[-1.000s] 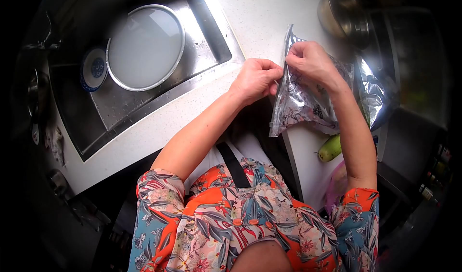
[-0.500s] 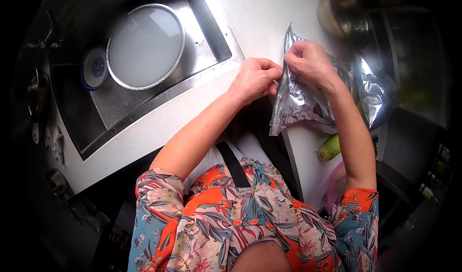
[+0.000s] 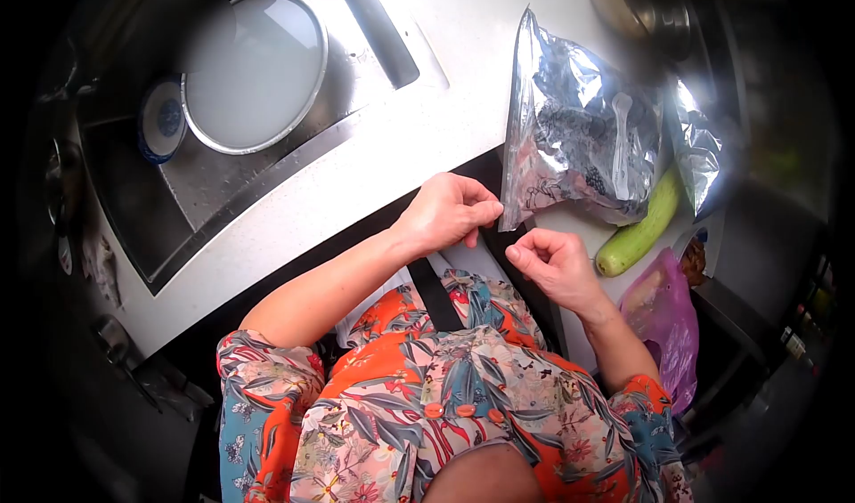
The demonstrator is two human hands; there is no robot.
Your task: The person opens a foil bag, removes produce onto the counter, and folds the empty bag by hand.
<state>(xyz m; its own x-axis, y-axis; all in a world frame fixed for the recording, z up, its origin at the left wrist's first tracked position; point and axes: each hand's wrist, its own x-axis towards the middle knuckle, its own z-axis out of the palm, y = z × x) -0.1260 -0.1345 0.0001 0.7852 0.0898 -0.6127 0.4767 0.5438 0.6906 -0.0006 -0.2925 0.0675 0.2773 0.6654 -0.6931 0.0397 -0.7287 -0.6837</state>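
In the head view, your left hand [image 3: 450,214] has its fingertips at the near corner of the silvery bag [image 3: 570,129]; whether they pinch it, I cannot tell. The bag spreads ahead and rightward. Your right hand [image 3: 559,270], loosely curled, narrowly parted, hangs just below that corner.

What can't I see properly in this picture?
All in the head view:
- Green vegetable: far end hidden by silver packaging.
- Purple bag: contents blurred by crinkled plastic.
- Metal bowl: cut off by the top edge.
- Left hand: its fingers hide whether it pinches the packaging's corner.
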